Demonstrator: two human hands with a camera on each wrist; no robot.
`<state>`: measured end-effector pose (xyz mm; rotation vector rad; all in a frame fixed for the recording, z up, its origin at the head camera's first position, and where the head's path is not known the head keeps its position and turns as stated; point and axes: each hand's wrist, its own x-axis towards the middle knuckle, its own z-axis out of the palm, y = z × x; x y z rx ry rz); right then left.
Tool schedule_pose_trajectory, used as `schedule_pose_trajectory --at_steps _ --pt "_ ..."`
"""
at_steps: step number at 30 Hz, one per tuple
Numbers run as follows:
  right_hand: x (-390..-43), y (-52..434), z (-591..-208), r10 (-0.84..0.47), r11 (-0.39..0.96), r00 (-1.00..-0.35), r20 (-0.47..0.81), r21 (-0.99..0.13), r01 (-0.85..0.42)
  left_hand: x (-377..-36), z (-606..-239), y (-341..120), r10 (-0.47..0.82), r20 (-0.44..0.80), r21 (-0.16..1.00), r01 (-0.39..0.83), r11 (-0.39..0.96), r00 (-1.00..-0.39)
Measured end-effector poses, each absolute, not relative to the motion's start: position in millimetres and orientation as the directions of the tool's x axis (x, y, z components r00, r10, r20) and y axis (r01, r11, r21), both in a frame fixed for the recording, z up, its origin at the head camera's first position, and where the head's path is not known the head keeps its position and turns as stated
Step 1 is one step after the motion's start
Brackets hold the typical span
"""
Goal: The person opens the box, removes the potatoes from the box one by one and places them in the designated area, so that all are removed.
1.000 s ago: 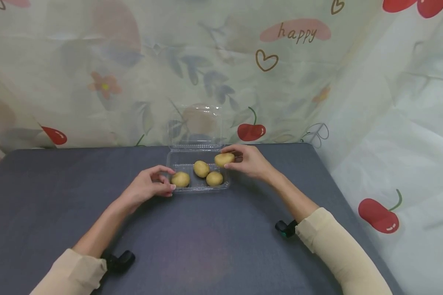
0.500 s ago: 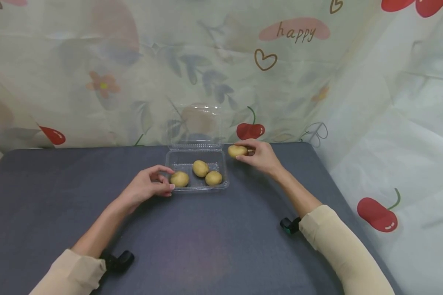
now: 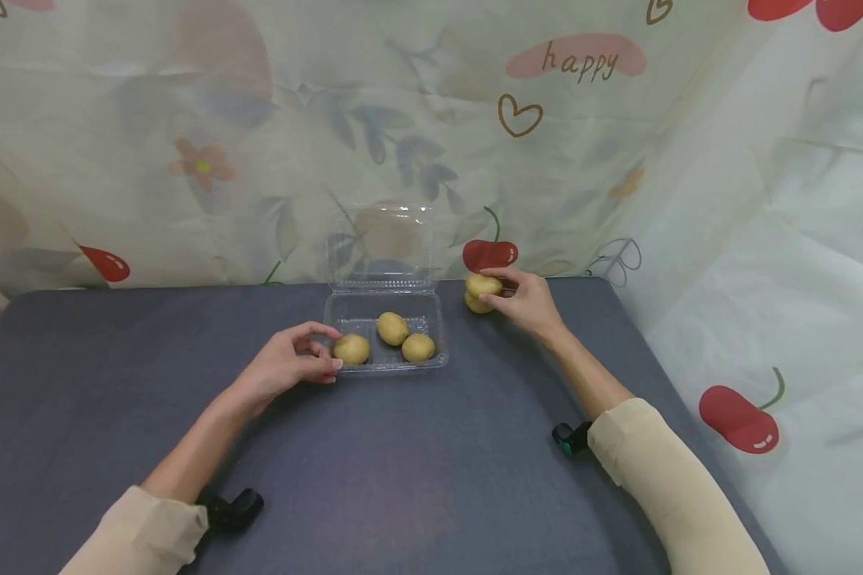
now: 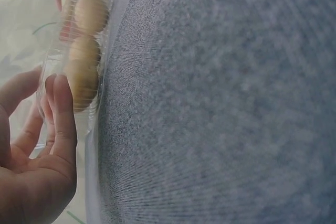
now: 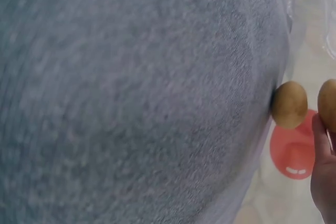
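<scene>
The held potato hangs just above a lower potato that sits on the table near its back edge, right of the container; the right wrist view shows a narrow gap between the two. The right hand pinches it between thumb and fingers, spread only about as wide as the potato.

The left hand has thumb and fingertips on the left front corner of the clear container (a light-looking pinch, the fingers bent). Inside lie three potatoes: one front left, one near the middle, one front right. The lid stands raised behind.

Dark table stretches between the forearms toward the person; its right edge slants past the right hand, and printed cloth rises right behind its back edge.
</scene>
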<state>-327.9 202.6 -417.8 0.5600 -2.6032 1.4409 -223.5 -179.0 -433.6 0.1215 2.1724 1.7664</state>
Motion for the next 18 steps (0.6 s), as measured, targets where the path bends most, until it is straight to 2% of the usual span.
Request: schedule_pose_trajectory --at_steps 7,18 --pt "-331 211 -422 -0.195 0.559 -0.943 0.271 -0.759 -0.334 -223 -434 -178 0.273 -0.204 0.964 -0.144 0.225 -0.940" --pt "-337 218 -423 -0.149 0.577 -0.949 0.279 -0.754 -0.313 -224 -434 -178 0.276 -0.201 0.966 -0.143 0.217 -0.940"
